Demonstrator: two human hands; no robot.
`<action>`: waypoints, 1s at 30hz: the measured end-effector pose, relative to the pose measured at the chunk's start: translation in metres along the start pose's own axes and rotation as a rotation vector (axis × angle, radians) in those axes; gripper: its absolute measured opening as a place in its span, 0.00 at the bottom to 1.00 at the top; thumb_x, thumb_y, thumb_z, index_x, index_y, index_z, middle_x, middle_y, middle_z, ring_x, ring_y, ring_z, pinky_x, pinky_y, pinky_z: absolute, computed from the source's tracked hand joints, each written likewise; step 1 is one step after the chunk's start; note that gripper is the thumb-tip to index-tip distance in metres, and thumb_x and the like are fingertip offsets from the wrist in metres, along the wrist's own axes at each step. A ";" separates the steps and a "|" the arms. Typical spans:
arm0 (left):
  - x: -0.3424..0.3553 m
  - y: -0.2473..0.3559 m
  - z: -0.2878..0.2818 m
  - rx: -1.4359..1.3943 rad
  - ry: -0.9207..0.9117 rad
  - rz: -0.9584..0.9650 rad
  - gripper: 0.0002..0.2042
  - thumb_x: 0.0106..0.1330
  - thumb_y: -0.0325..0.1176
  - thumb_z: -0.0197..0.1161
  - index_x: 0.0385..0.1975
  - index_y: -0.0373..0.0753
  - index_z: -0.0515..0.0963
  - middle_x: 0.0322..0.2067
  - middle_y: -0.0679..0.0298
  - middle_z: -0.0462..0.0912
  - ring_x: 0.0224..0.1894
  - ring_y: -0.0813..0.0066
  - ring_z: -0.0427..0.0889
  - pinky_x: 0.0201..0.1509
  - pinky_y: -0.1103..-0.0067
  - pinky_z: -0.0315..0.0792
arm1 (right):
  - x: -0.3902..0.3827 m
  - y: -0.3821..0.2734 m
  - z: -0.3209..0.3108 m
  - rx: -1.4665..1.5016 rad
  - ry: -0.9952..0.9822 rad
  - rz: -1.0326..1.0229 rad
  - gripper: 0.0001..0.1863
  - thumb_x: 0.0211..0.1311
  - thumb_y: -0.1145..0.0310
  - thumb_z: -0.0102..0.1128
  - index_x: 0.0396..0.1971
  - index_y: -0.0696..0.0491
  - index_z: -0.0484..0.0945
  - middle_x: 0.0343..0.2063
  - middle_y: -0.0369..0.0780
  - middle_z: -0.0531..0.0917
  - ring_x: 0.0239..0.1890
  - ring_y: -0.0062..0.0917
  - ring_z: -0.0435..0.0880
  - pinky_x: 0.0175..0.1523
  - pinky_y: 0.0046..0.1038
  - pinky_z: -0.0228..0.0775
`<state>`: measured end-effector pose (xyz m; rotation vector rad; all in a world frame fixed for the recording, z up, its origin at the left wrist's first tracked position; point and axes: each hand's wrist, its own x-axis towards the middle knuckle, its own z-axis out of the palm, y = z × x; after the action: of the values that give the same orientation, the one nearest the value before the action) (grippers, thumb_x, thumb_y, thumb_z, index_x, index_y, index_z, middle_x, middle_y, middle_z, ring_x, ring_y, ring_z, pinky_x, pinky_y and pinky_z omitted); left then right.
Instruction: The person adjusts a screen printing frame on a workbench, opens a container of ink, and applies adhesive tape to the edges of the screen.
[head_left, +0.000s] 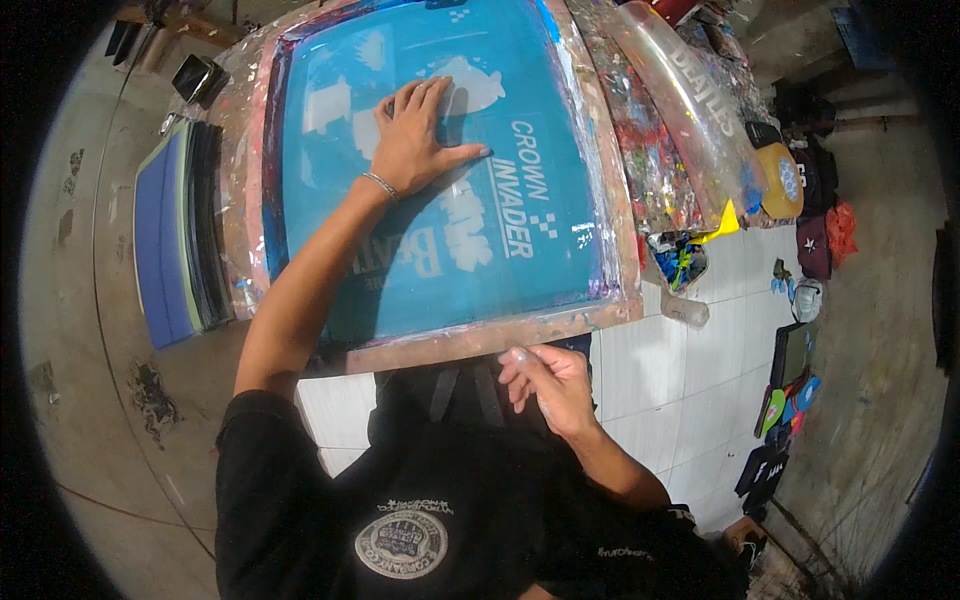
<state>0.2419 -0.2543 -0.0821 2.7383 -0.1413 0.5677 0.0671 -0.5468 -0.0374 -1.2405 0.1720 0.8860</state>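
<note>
A screen-printing frame point(490, 338) with blue stencilled mesh lies in front of me; its wooden border is smeared with ink. My left hand point(415, 130) rests on the mesh, fingers and thumb stretched apart, over a pale open area of the stencil. A bracelet circles that wrist. Just off the frame's front edge, my right hand point(550, 385) is held with its fingers curled in and the thumb against the forefinger. Whether anything small sits in that pinch I cannot make out.
Left of the frame stands a stack of blue and dark sheets point(165, 230), with a small black container point(195, 80) beyond. On the right, an ink-spattered surface point(650, 130) carries a clear plastic sheet point(690, 110) and a yellowish tub point(780, 180). Dark printed pieces point(765, 470) lie on the right.
</note>
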 end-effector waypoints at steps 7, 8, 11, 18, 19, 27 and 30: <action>0.004 -0.010 0.003 -0.040 -0.010 -0.074 0.46 0.51 0.65 0.64 0.63 0.36 0.62 0.60 0.53 0.68 0.67 0.56 0.59 0.69 0.58 0.45 | -0.014 -0.007 0.006 -0.053 0.071 -0.133 0.15 0.70 0.66 0.54 0.34 0.64 0.81 0.22 0.40 0.82 0.21 0.17 0.79 0.23 0.19 0.72; 0.007 -0.014 0.004 -0.020 -0.001 -0.078 0.46 0.52 0.65 0.64 0.64 0.36 0.62 0.61 0.53 0.68 0.67 0.56 0.59 0.69 0.57 0.44 | -0.014 -0.010 0.008 -0.011 0.076 -0.201 0.15 0.69 0.66 0.54 0.32 0.65 0.81 0.21 0.40 0.82 0.20 0.17 0.79 0.23 0.19 0.71; 0.014 -0.024 0.006 0.016 0.000 -0.074 0.44 0.53 0.64 0.64 0.64 0.39 0.62 0.61 0.53 0.67 0.67 0.55 0.58 0.68 0.56 0.44 | -0.015 -0.022 0.009 -0.055 0.066 -0.275 0.16 0.69 0.67 0.55 0.30 0.66 0.81 0.20 0.40 0.82 0.18 0.16 0.78 0.23 0.19 0.70; 0.020 -0.026 0.007 0.045 -0.059 -0.076 0.45 0.52 0.65 0.65 0.65 0.41 0.61 0.62 0.52 0.66 0.68 0.55 0.57 0.68 0.57 0.43 | -0.020 -0.033 0.013 -0.041 0.091 -0.313 0.16 0.69 0.67 0.55 0.28 0.65 0.81 0.19 0.40 0.82 0.18 0.16 0.77 0.22 0.18 0.68; 0.020 -0.025 0.007 0.044 -0.062 -0.074 0.45 0.52 0.65 0.65 0.65 0.41 0.61 0.62 0.52 0.66 0.68 0.55 0.57 0.68 0.57 0.43 | -0.021 -0.034 0.014 -0.052 0.094 -0.318 0.16 0.69 0.67 0.55 0.28 0.65 0.81 0.18 0.40 0.82 0.17 0.15 0.77 0.22 0.17 0.68; 0.022 -0.027 0.006 0.030 -0.053 -0.068 0.45 0.52 0.64 0.65 0.65 0.40 0.61 0.64 0.51 0.64 0.69 0.54 0.55 0.69 0.56 0.43 | -0.024 -0.038 0.025 -0.089 0.118 -0.370 0.14 0.68 0.69 0.56 0.29 0.65 0.82 0.18 0.38 0.82 0.17 0.13 0.76 0.22 0.16 0.67; 0.022 -0.029 0.006 0.002 -0.063 -0.090 0.44 0.54 0.63 0.65 0.65 0.40 0.61 0.64 0.50 0.64 0.70 0.54 0.55 0.69 0.57 0.43 | -0.025 -0.041 0.029 -0.134 0.119 -0.416 0.14 0.68 0.69 0.56 0.29 0.64 0.82 0.17 0.37 0.81 0.17 0.12 0.76 0.22 0.16 0.67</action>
<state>0.2694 -0.2304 -0.0873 2.7491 -0.0324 0.4581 0.0683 -0.5364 0.0178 -1.3901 -0.0532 0.4692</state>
